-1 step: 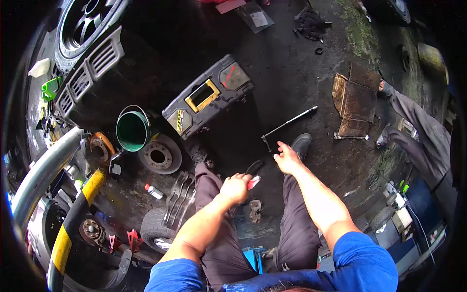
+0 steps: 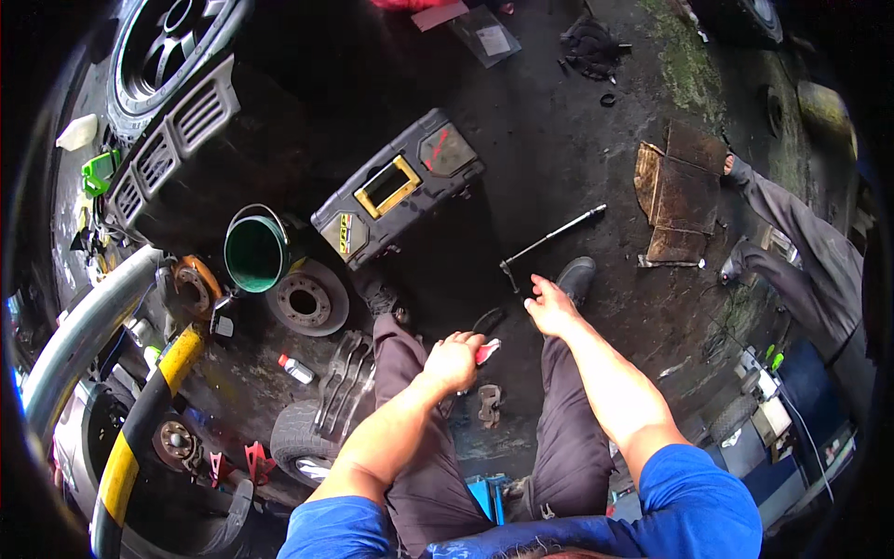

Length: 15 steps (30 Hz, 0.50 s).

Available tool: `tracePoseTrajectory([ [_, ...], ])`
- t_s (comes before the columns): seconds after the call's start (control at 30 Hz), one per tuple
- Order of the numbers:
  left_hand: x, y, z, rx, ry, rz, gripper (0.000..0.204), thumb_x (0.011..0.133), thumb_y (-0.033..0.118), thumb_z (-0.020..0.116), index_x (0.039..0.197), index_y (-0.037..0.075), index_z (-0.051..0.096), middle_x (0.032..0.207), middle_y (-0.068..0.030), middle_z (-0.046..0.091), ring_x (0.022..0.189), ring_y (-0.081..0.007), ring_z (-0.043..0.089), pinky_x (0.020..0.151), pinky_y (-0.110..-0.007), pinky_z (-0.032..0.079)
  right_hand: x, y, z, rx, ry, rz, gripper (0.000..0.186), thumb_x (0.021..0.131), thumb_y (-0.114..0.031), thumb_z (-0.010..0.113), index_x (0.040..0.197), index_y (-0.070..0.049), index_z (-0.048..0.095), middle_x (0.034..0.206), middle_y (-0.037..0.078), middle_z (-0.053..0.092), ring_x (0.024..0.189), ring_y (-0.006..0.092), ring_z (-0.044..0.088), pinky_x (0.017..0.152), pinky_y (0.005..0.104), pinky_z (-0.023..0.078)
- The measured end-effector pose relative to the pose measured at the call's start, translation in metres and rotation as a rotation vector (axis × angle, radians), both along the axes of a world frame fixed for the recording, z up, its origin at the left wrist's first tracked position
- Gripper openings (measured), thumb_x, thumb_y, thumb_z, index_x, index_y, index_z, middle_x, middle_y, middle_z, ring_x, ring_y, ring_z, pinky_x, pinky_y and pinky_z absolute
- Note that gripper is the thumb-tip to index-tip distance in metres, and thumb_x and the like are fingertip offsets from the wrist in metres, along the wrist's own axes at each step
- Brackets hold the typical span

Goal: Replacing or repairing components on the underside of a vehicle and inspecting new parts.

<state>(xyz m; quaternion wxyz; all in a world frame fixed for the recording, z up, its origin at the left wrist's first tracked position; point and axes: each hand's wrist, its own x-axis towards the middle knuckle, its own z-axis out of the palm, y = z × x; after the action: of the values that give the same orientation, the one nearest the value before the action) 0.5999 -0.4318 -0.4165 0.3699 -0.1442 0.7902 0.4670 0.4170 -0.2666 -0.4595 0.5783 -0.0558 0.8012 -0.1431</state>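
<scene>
My left hand [image 2: 452, 361] is closed over my left knee, and a small red-and-white item [image 2: 488, 350] pokes out of its fingers; its kind is not clear. My right hand [image 2: 551, 303] hovers by my right knee, fingers apart, with nothing visible in it. Just beyond its fingertips, a long chrome wrench bar [image 2: 556, 233] lies on the dark floor. A dark curved part [image 2: 487, 320] rests between the two hands. Nearer to me, between my legs, a rusty brown metal part [image 2: 489, 405] lies on the floor.
Ahead stands a black toolbox [image 2: 400, 186] with a yellow handle. To its left are a green bucket [image 2: 253, 253] and a brake disc [image 2: 307, 300]. A small bottle [image 2: 296, 369] lies near a tyre [image 2: 303, 430]. Flattened cardboard [image 2: 684, 200] lies right, beside another person's legs [image 2: 805, 242].
</scene>
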Motion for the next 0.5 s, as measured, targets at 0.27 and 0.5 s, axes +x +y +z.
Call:
tracePoseTrajectory([
  [0.27,-0.067,-0.013,0.094,0.623,0.015,0.514,0.071,0.077,0.006,0.061,0.144,0.008,0.038,0.158,-0.0195,0.005,0.145,-0.0263,0.013,0.108,-0.033,0.032,0.026,0.014,0.103,-0.269,-0.555,-1.205,0.020,0.090,-0.025,0.061,0.103,-0.010,0.059,0.091,0.003,0.060,0.078,0.0157,0.060,0.060,0.0338,0.052],
  [0.5,-0.076,0.010,0.152,0.419,0.197,0.571,0.067,0.088,0.028,0.065,0.144,0.006,0.037,0.143,-0.0180,0.043,0.132,-0.0279,0.041,0.110,-0.036,0.032,0.056,-0.019,0.146,-0.637,-0.277,-0.390,0.022,0.082,-0.017,0.061,0.103,-0.011,0.062,0.094,0.009,0.064,0.087,0.0208,0.062,0.075,0.0375,0.051],
])
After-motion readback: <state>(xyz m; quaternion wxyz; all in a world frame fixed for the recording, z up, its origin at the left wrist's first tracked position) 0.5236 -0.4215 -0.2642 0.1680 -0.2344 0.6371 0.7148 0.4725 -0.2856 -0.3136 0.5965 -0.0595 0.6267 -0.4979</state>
